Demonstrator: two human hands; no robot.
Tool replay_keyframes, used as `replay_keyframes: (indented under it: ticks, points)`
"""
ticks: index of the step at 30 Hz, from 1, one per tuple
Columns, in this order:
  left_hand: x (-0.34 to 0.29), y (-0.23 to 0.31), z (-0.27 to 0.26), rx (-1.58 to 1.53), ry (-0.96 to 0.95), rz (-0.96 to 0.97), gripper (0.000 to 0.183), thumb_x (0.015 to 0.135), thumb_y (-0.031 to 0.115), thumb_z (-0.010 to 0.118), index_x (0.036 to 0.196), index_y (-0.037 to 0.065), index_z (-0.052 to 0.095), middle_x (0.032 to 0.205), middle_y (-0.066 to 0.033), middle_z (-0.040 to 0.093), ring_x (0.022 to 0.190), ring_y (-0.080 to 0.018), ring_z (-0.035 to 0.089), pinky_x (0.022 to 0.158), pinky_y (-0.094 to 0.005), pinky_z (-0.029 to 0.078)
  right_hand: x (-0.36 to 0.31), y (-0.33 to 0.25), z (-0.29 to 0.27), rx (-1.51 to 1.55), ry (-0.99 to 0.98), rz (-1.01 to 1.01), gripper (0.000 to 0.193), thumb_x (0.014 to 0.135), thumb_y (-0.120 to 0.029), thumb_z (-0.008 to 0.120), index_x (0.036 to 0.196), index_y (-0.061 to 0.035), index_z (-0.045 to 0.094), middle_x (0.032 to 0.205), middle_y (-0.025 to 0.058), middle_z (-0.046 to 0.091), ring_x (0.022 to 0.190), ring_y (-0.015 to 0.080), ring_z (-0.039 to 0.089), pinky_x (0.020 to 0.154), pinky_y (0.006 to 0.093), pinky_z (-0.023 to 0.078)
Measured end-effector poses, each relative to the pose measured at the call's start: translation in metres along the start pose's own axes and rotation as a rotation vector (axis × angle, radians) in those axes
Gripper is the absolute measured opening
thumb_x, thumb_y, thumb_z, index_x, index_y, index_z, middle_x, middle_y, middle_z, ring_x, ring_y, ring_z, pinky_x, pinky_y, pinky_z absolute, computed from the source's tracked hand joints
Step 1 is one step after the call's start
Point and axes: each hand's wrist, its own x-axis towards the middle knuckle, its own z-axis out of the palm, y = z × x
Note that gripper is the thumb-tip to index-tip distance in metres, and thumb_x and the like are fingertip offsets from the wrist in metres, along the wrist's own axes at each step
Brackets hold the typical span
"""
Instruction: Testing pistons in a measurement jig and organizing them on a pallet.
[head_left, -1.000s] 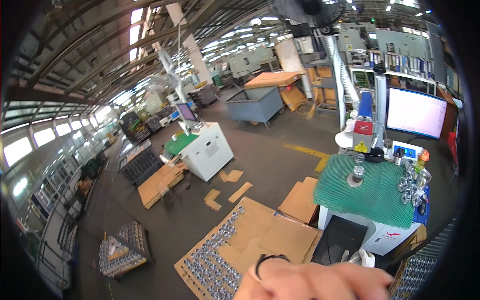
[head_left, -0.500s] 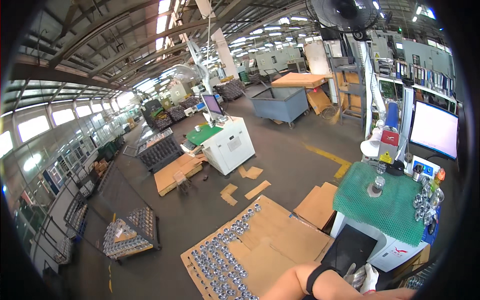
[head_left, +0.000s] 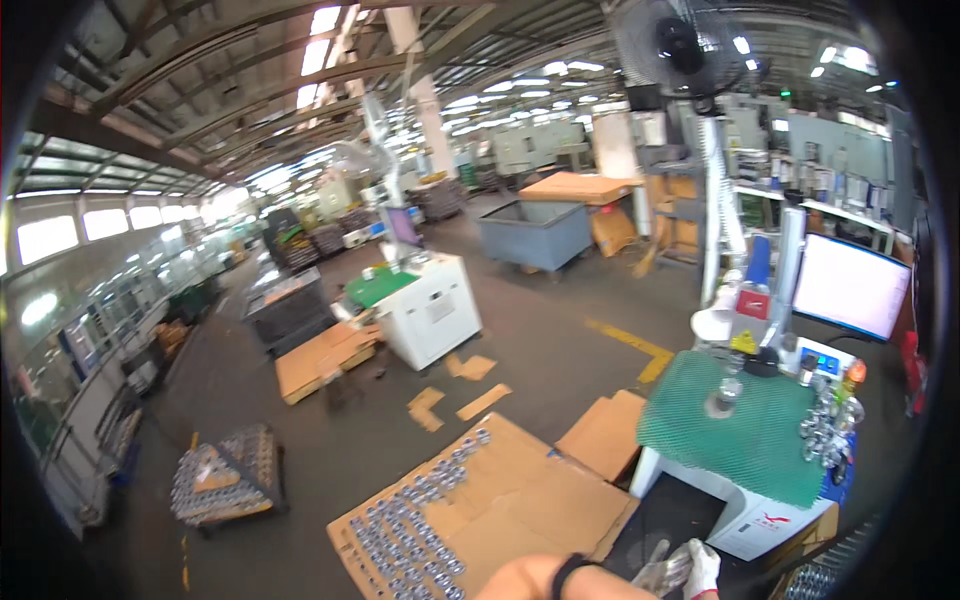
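My left hand (head_left: 657,570) and my right hand (head_left: 704,570) are close together at the lower right, both in pale work gloves. A black band (head_left: 568,574) circles my left forearm. The left fingers look stretched and apart, with nothing visible in them. Blur smears the right fingers, so their grip does not show. Just behind the hands stands a white workbench (head_left: 745,528) covered with a green mesh mat (head_left: 735,430). On the mat, a shiny metal part (head_left: 729,388) sits beneath a marking head (head_left: 750,310). More shiny metal parts (head_left: 828,430) cluster at the mat's right edge.
Rows of round metal parts (head_left: 405,530) lie on a cardboard sheet (head_left: 520,490) to the left. A monitor (head_left: 852,285) rises behind the bench. Farther off are a blue-grey bin (head_left: 540,235), a white cabinet (head_left: 430,310) and a loaded cart (head_left: 228,475).
My view has shifted, so the bench, cardboard and hands sit farther left in the picture. Both gloved hands remain close together at the bench's near side.
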Motion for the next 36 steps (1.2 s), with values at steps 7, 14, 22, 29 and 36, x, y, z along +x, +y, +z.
replay_keyframes:
  ticks: [7, 14, 22, 29, 36]
  points:
    - [-0.162, -0.055, 0.023, 0.583, 1.536, -0.307, 0.035, 0.102, 0.020, 0.054, 0.128, -0.003, 0.061, 0.124, -0.0149, 0.065, 0.122, -0.0245, 0.057, 0.108, -0.0363, 0.042, 0.006, 0.002, 0.004, 0.166, -0.068, 0.040, 0.019, 0.094, -0.026, 0.067, 0.093, -0.0074, 0.069, 0.083, 0.0040, 0.068, 0.069, 0.0135, 0.063, 0.060, 0.0291, 0.052]
    - [-0.282, -0.184, 0.004, 0.435, 2.012, -0.496, 0.054, 0.100, 0.040, 0.055, 0.141, 0.006, 0.051, 0.140, -0.0143, 0.055, 0.125, -0.0279, 0.054, 0.105, -0.0398, 0.044, -0.018, -0.025, 0.012, 0.424, -0.302, 0.099, 0.021, 0.098, -0.022, 0.062, 0.104, -0.0037, 0.068, 0.090, 0.0051, 0.070, 0.079, 0.0156, 0.067, 0.071, 0.0293, 0.055]
    - [-0.242, -0.186, -0.057, -0.055, 1.731, -0.064, 0.056, 0.099, 0.046, 0.054, 0.141, 0.008, 0.052, 0.139, -0.0142, 0.056, 0.123, -0.0284, 0.055, 0.103, -0.0404, 0.046, -0.027, -0.031, 0.003, 0.385, -0.356, 0.026, 0.023, 0.098, -0.023, 0.061, 0.106, -0.0027, 0.070, 0.093, 0.0067, 0.072, 0.082, 0.0150, 0.068, 0.074, 0.0287, 0.055]
    - [-0.221, -0.174, -0.069, -0.472, 1.408, 0.166, 0.059, 0.098, 0.050, 0.053, 0.140, 0.009, 0.052, 0.138, -0.0142, 0.056, 0.121, -0.0288, 0.056, 0.100, -0.0410, 0.047, -0.035, -0.013, -0.012, 0.291, -0.183, 0.081, 0.025, 0.096, -0.022, 0.065, 0.110, -0.0013, 0.070, 0.100, 0.0066, 0.072, 0.089, 0.0159, 0.067, 0.078, 0.0304, 0.055]
    - [-0.239, -0.167, -0.069, -0.631, 1.372, 0.247, 0.063, 0.096, 0.058, 0.050, 0.140, 0.013, 0.052, 0.136, -0.0144, 0.058, 0.117, -0.0291, 0.057, 0.095, -0.0420, 0.050, -0.025, 0.032, -0.016, -0.491, -0.023, -0.252, 0.053, 0.091, -0.046, 0.067, 0.128, -0.0072, 0.063, 0.118, 0.0094, 0.070, 0.109, 0.0218, 0.067, 0.097, 0.0311, 0.049]
